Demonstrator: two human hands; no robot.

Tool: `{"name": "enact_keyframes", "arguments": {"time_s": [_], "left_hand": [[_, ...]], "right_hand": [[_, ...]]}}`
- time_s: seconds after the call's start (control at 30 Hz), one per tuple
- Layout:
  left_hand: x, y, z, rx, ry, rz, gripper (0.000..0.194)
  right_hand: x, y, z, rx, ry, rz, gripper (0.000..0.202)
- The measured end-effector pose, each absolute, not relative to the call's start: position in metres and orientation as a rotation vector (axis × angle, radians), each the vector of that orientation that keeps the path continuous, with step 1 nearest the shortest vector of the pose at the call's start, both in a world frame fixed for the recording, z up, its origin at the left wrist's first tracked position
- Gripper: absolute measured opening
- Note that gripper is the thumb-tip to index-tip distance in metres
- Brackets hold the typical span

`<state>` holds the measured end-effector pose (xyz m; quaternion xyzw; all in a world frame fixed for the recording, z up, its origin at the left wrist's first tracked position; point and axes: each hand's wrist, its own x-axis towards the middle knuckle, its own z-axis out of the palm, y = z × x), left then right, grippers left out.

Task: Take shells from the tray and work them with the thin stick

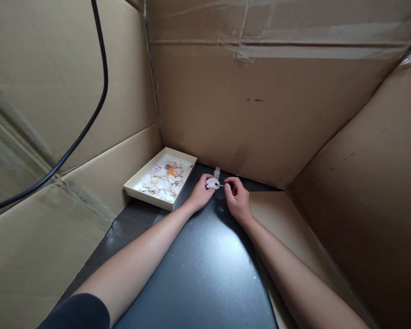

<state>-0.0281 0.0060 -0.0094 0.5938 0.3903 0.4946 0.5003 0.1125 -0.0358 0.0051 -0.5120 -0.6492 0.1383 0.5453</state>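
Observation:
My left hand grips a small whitish shell by its left side, over the dark table. From the right, my right hand pinches a thin light stick, whose tip touches the shell. Just behind the shell stands a small clear bottle. To the left of my left hand lies a shallow cream tray holding several shells, mostly white, with one orange piece among them.
Cardboard walls enclose the dark tabletop at the back and both sides. A black cable hangs at the upper left. A flat cardboard sheet lies on the right, partly under my right forearm.

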Motion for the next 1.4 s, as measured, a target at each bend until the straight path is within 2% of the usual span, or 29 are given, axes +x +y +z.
{"name": "enact_keyframes", "arguments": {"time_s": [0.93,1.4], "left_hand": [[-0.0271,0.0099,-0.0146,1.501,0.907,1.262,0.034],[-0.0277,0.0094,-0.0132,1.541,0.907,1.243,0.033]], "right_hand": [[0.1125,-0.0344,0.0026,-1.246,-1.516,0.311,0.013],[0.1119,-0.0349,0.0034,-1.191,-1.533,0.341,0.016]]}}
